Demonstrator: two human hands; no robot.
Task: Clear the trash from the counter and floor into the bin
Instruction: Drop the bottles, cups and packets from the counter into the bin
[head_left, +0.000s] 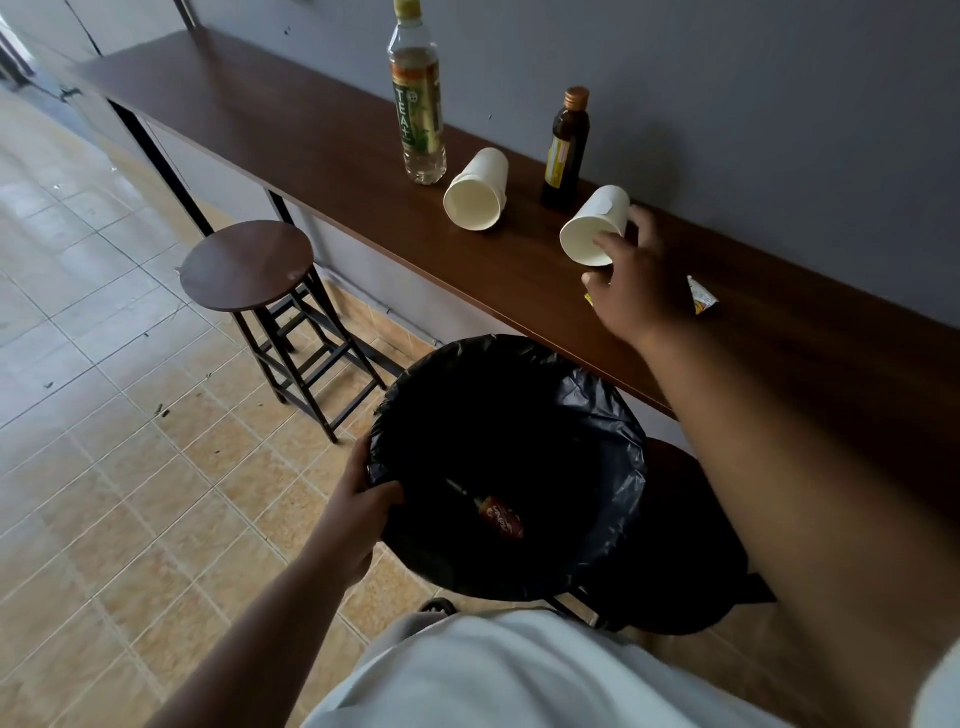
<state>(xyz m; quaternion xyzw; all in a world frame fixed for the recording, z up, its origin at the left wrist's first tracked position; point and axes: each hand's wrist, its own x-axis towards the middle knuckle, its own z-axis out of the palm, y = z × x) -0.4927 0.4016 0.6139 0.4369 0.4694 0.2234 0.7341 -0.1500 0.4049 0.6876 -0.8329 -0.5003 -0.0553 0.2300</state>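
- Your right hand reaches over the dark wooden counter, fingers curled around the nearer tipped-over white paper cup — touching it, though whether the grasp has closed I cannot tell.
- Your left hand is clamped on the rim of the round bin lined with a black plastic bag, held below the counter edge.
- That cup looks light and thin-walled; hold it gently around the middle, or it may buckle.
- Further along lie a second white paper cup, a clear tea bottle and a small brown bottle — both upright.
- A small yellow wrapper lies partly hidden behind your right hand.
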